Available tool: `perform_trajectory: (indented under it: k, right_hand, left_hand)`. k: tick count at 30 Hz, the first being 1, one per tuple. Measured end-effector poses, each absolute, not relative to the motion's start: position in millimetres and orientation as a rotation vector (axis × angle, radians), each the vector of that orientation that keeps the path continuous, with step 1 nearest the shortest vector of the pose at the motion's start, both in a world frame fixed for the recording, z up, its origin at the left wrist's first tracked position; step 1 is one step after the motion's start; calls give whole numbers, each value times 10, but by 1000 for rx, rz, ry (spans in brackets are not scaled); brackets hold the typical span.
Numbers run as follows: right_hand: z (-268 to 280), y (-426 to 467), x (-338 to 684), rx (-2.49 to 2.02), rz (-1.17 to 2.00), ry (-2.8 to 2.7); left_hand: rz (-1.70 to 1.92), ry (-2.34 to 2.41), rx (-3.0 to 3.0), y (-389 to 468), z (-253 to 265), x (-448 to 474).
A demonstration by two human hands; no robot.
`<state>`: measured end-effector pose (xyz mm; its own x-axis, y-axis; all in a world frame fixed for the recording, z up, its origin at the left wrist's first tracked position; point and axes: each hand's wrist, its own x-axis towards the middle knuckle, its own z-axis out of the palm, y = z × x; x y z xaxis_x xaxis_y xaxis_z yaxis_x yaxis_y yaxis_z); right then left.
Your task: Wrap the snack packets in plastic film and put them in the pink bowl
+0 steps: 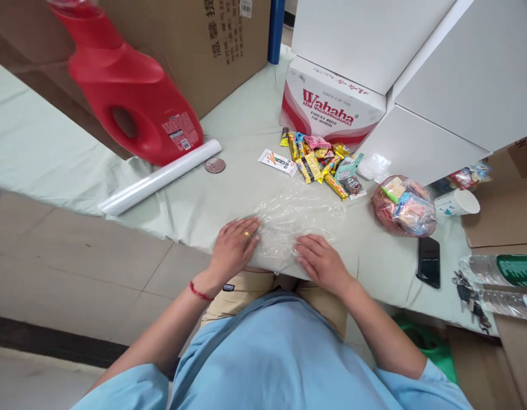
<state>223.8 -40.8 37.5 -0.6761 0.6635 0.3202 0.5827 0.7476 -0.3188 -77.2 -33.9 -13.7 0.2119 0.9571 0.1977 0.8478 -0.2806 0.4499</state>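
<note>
A sheet of clear plastic wrap lies crinkled on the pale cloth-covered table in front of me. On its left side my left hand rests flat, fingers stretched out, a ring on one finger. My right hand lies on its right edge with the fingers extended. Just beyond the wrap is a pile of small wrapped snacks, with a white snack packet at its left. To the right sits a bundle of snacks in clear wrap.
At the left a roll of plastic film lies before a red detergent bottle, near a round metal disc. A Wahaha carton stands behind. Rightward are a paper cup, a phone, keys and plastic bottles.
</note>
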Motion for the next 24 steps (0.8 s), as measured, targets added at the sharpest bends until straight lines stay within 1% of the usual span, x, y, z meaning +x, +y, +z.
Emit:
perform_trajectory:
  k: [4,10,16,18,21,24]
  right_hand:
    - [53,-765,2438,-1157,349,-2658]
    - [103,-1041,2950,-1177,475,-2636]
    - [89,-1094,3000,-1105,477,-2370]
    - [152,-1055,3015,-1069,549,-2351]
    - [390,-928,3043,-1037,690,-2336]
    - [691,-707,2947,-1159,616,-2227]
  left_hand:
    - [558,1754,2267,-306,-84,-782]
    - [517,1747,2278,-341,-64,-735]
    - [499,1753,2248,-342,-78,-742]
    - [507,1754,2220,-335,-92,-781]
    - [506,1742,2219,-339,-117,-827]
    - [506,1751,2238,-368,-133,-820]
